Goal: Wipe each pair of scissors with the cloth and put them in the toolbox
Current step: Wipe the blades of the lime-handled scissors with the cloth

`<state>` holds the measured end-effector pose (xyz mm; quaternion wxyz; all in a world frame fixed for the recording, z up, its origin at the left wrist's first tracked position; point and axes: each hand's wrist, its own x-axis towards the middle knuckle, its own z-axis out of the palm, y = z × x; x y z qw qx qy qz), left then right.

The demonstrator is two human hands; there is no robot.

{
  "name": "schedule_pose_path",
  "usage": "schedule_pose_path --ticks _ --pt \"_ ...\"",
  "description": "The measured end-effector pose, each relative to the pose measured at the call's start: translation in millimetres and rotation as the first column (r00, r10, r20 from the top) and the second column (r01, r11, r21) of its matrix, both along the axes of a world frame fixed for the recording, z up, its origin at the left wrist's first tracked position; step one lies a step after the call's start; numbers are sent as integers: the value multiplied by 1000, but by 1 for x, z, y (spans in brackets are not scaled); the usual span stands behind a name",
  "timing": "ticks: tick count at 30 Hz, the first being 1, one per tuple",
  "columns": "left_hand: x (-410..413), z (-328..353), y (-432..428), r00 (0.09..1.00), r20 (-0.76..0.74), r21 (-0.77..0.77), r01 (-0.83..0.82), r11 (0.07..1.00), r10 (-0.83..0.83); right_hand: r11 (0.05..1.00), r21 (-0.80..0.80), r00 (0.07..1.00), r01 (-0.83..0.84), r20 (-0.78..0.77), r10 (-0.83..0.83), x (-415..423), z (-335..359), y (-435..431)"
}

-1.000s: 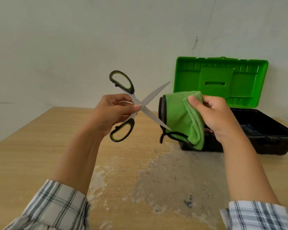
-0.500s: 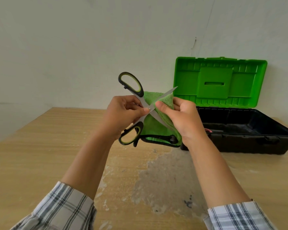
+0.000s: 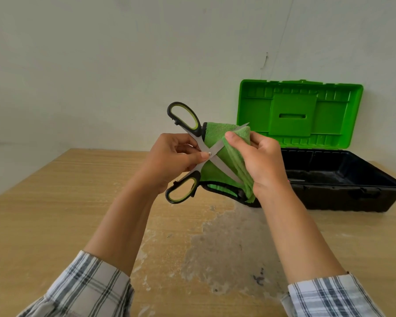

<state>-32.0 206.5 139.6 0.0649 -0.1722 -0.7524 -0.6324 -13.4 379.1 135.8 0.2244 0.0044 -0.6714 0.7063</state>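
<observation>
One scissors (image 3: 209, 154) blade partly covered by cloth (image 3: 232, 157)

The metal scissors (image 3: 223, 167) have silver blades and black handles with yellow-green inside the loops. The soft cloth (image 3: 230, 154) is green with a black edge. The plastic toolbox (image 3: 341, 199) has a black bottom and a bright green lid (image 3: 256, 110). The wooden tabletop (image 3: 55, 213) is light brown with a grey worn patch (image 3: 226, 248). The shirt sleeves (image 3: 85, 289) are white with grey and black checks.
</observation>
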Motion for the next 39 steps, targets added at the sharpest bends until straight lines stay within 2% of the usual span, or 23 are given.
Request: schedule_pose_path --ticks 11,17,20,22,25,30,34,39 --pt "2 6 -11 998 41 -39 54 998 -53 979 -196 998 61 30 -56 6 9 5" --pt "6 10 -14 999 42 -58 34 998 -32 975 -199 995 97 14 -96 4 9 12" --pt "4 14 -28 999 52 -2 -15 1000 15 959 -224 985 171 7 -174 3 14 36" --pt "2 16 -39 996 75 82 -50 995 43 977 -136 986 167 11 -167 6 18 57" --pt "1 18 -44 994 102 188 -53 981 34 999 26 999 29 19 -29 14 21 67" --pt "4 19 -34 994 101 288 -63 956 35 954 244 985 -173 58 163 22 25 36" --pt "5 19 -27 994 86 306 -86 948 63 915 375 988 -150 35 148 20 23 22" --pt "7 17 -21 994 98 330 -83 940 54 839 523 988 -152 79 130 20 19 26"
